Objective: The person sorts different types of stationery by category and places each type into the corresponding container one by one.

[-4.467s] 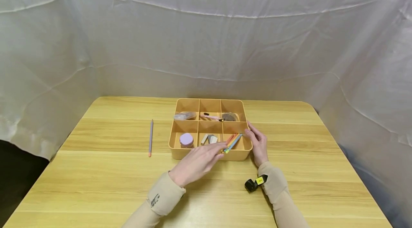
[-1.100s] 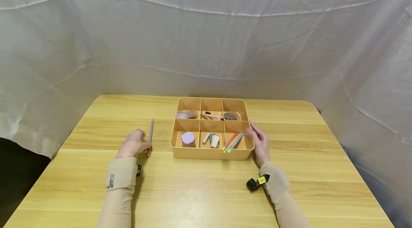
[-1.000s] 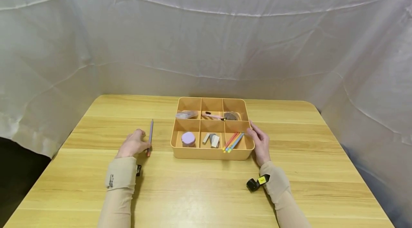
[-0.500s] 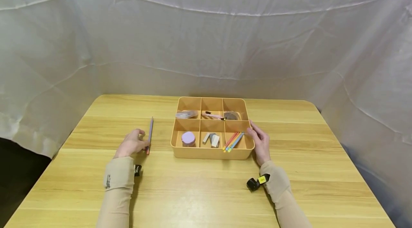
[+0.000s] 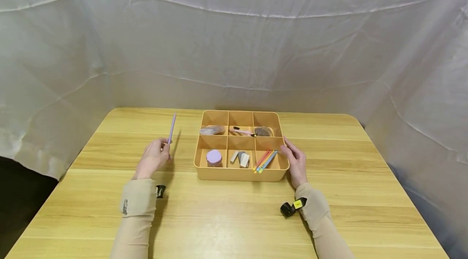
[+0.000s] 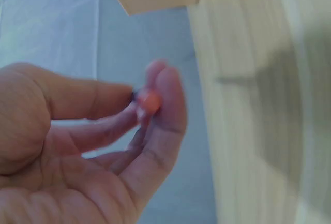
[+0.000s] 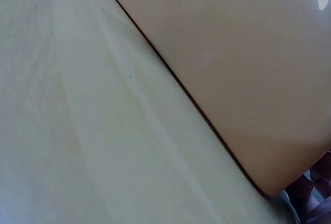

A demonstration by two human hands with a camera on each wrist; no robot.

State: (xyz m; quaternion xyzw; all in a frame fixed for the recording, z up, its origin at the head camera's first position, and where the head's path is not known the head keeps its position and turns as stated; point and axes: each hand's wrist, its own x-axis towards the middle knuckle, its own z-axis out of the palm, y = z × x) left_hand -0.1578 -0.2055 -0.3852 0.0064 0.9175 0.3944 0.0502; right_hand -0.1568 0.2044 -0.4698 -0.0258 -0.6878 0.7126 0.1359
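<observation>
My left hand (image 5: 152, 156) pinches a purple pencil (image 5: 172, 129) between thumb and fingers, raised over the left part of the table. In the left wrist view, its rounded orange-red end (image 6: 150, 101) shows between the fingertips. My right hand (image 5: 296, 163) grips the right wall of an orange six-compartment organizer box (image 5: 234, 174), thumb at the rim. In the right wrist view, the box's side (image 7: 243, 79) stands on the table, with part of the fingers (image 7: 318, 203) at its corner. Several coloured pencils or pens (image 5: 265, 161) lean in its front right compartment.
The front row also holds a purple-lidded jar (image 5: 213, 157) and erasers (image 5: 244, 160). Behind them lie a clear plastic item (image 5: 212, 130), a pink-and-black stick (image 5: 243, 131) and a dark round item (image 5: 261, 131). Grey cloth (image 5: 234, 47) surrounds the wooden table (image 5: 226, 218).
My left hand first left the pencils in the box, then took hold of the purple pencil on the table, and has now lifted it up and away from me. My right hand stays put.
</observation>
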